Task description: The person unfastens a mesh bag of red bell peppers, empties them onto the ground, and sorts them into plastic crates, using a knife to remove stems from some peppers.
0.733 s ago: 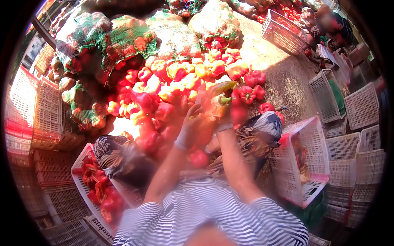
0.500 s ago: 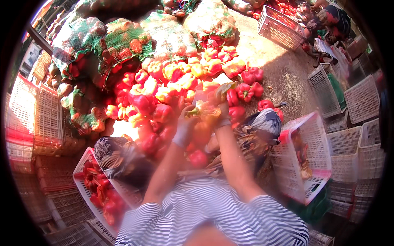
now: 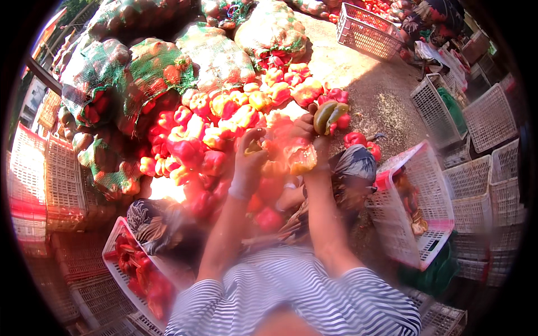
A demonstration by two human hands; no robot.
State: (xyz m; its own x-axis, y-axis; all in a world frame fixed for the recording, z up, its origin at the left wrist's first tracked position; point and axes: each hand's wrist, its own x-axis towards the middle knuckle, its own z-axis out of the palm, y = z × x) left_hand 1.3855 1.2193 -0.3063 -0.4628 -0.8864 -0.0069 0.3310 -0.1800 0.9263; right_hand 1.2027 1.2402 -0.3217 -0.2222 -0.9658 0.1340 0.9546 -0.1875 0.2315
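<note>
My left hand is curled above the pile, a small yellowish piece of pepper showing between its fingers; blur hides its exact shape. My right hand grips an opened bell pepper, orange-red outside with pale flesh and seeds showing. Dark green-brown pepper pieces stick out past the fingers of that same hand. Under and beyond both hands spreads a heap of red and orange bell peppers, partly washed out by sunlight.
A crate of red pepper pieces stands at my left, and a tilted white crate at my right. Green net sacks line the far side. Stacked crates flank me. Another person sits far right beside a crate.
My hands, together on the pepper before, have moved apart. The right one has turned so the opened pepper's inside shows. The whole view has shifted slightly.
</note>
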